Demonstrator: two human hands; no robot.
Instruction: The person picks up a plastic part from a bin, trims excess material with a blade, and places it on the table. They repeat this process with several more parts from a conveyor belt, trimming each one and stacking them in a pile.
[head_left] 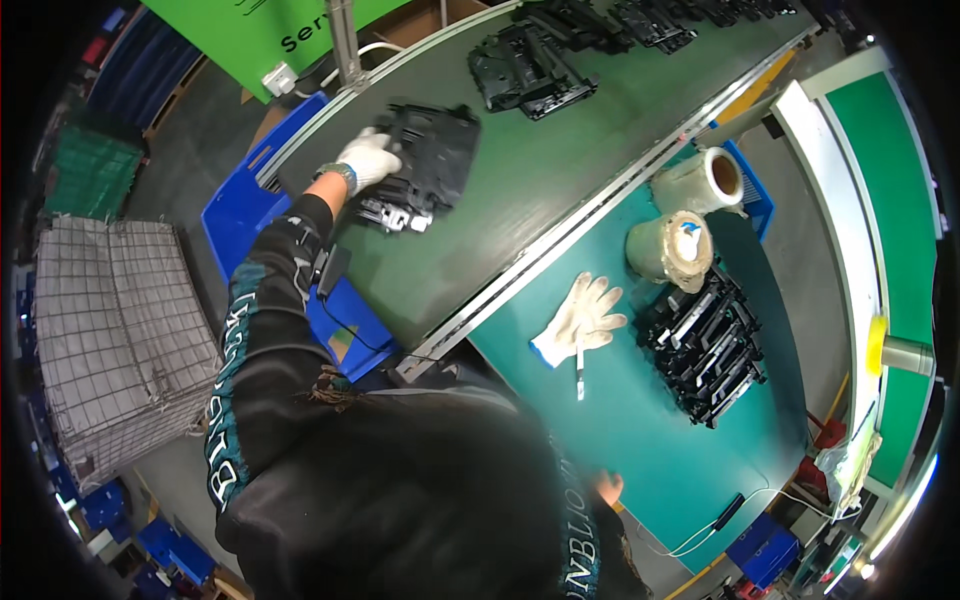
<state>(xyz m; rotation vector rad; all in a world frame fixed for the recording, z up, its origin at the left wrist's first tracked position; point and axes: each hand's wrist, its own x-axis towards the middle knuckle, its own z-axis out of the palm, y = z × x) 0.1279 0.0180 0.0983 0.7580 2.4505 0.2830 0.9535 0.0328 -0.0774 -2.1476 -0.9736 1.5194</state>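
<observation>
Black part (442, 150) near similar assemblies (528, 72)

On the desk (630, 430), a bare stretch is running inward from the near edge beside the right hand (608, 488), while a white glove (575, 322) and slim tool (580, 378) are blocking the middle, and stacked parts (705, 345), a squat roll (655, 250) and a film roll (685, 185) are crowding the right and far edges. Beyond the dividing rail (545, 254), open conveyor (430, 285) is stretching toward the black part (445, 150) under the left hand (370, 160), and dark assemblies (525, 70) are obstructing its far end.
</observation>
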